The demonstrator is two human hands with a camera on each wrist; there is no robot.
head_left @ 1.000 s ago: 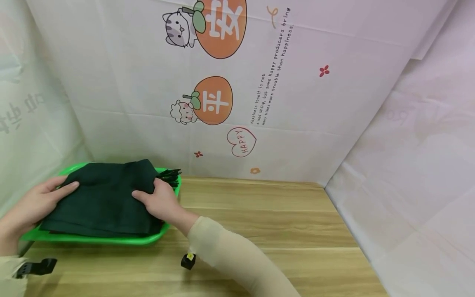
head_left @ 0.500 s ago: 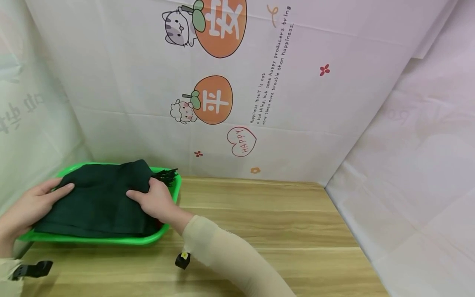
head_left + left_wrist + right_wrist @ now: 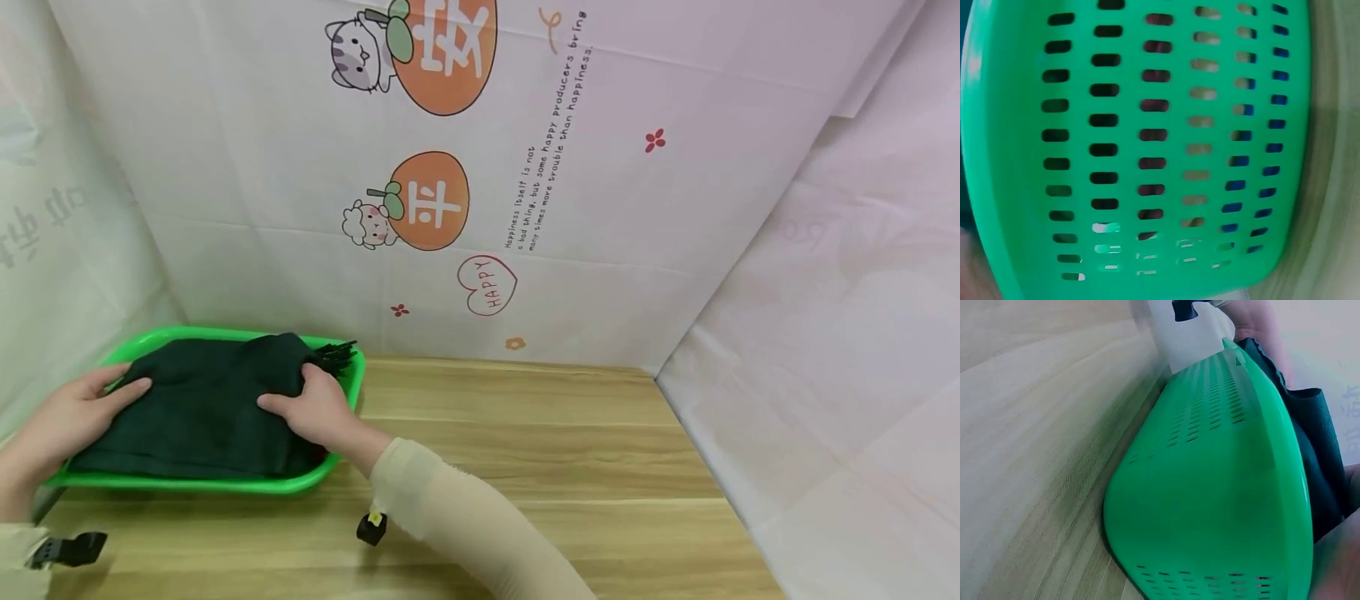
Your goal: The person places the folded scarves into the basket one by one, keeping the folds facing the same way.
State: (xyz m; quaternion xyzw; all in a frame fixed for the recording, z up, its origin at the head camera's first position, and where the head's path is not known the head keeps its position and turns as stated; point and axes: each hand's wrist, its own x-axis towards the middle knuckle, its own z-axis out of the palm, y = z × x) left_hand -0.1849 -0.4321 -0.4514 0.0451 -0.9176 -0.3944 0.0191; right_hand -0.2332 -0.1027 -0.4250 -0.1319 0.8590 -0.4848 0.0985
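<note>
A folded dark green scarf [image 3: 202, 408] with a fringed end [image 3: 335, 357] lies over the inside of a green plastic basket [image 3: 225, 485]. My left hand [image 3: 71, 421] holds the scarf's left side, thumb on top and the other fingers partly hidden. At the right side, my right hand [image 3: 321, 410] grips the cloth near the fringe, its thumb pointing left across it. The left wrist view is filled by the slotted basket wall [image 3: 1129, 150]. In the right wrist view, the scarf [image 3: 1316, 444] stands up past the basket's rim.
Through the basket's slots show dark red, beige and blue things inside. The basket rests on a wood-grain table [image 3: 540, 450], close to the printed white cloth wall [image 3: 247, 267] behind it. Another white cloth wall [image 3: 847, 333] rises at the right.
The scarf has shifted slightly left, and its raised upper edge has sunk lower into the basket. My right hand has moved left with it, while both hands keep their hold.
</note>
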